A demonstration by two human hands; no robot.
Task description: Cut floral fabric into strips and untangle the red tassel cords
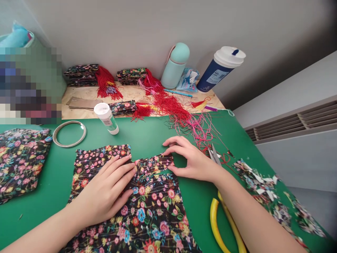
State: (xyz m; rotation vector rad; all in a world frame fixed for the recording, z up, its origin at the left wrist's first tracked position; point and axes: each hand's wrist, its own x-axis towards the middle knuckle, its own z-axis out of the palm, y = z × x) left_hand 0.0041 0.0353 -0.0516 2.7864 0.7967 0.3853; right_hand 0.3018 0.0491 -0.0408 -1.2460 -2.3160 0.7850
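Left forearm enters from the lower left corner, angled up and inward; left hand [110, 186] lies palm down, back of the hand facing the camera, over the floral cloth [158, 218]. Its four fingers extend side by side toward the upper right, fingertips at the left end of the narrow floral strip [152, 163]; the thumb sits lower, apart from the fingers, pointing the same way. Left grip: flat, pinching nothing visible. Right forearm comes from the lower right corner, passing over the scissors [216, 225], whose yellow handles and blade tips show on either side of it. Right hand [195, 158] reaches leftward with bent fingers: thumb at the lower corner of the strip's right end, a fingertip at its upper corner, another finger raised beyond. Right grip: spread across the strip's width, thumb and fingers apart. Strip lies nearly level between the hands, just above the right part of the cloth, a thin slit of green table [147, 135] showing between them near the right end; whether they join under the left fingers, cannot tell. Beyond the hands: white-capped bottle [106, 119], tangled red and pink cords [171, 105]. Fabric scraps [259, 186] lie to the right of the scissors.
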